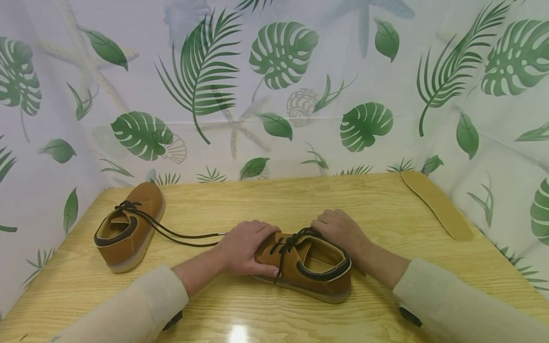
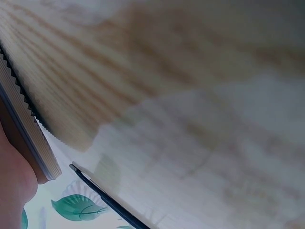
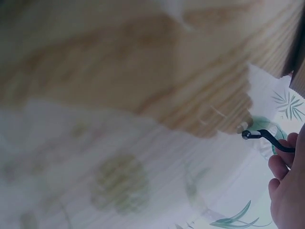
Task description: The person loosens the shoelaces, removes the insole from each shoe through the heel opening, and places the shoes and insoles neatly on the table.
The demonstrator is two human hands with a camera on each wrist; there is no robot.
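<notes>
A brown lace-up shoe (image 1: pixel 317 286) with a dark padded collar sits on the table in front of me, its toe pointing left. My left hand (image 1: pixel 246 250) grips it over the toe, thumb along the near side; the sole's edge (image 2: pixel 33 129) shows in the left wrist view. Beyond the shoe's far side, my right hand (image 1: pixel 340 231) has its fingers curled round a black shoelace (image 3: pixel 271 139), whose tip sticks out past the fingers in the right wrist view. Another stretch of lace (image 1: pixel 280 267) hangs down the near side of the shoe. The left toe is hidden under my hand.
A matching brown shoe (image 1: pixel 137 250) stands at the left, its long black laces (image 1: pixel 184 236) trailing right toward my left hand. At the far right a tan insole (image 1: pixel 437 205) lies along the edge of the wooden table (image 1: pixel 206 305). Leaf-patterned cloth (image 1: pixel 309 143) rises behind and at both sides.
</notes>
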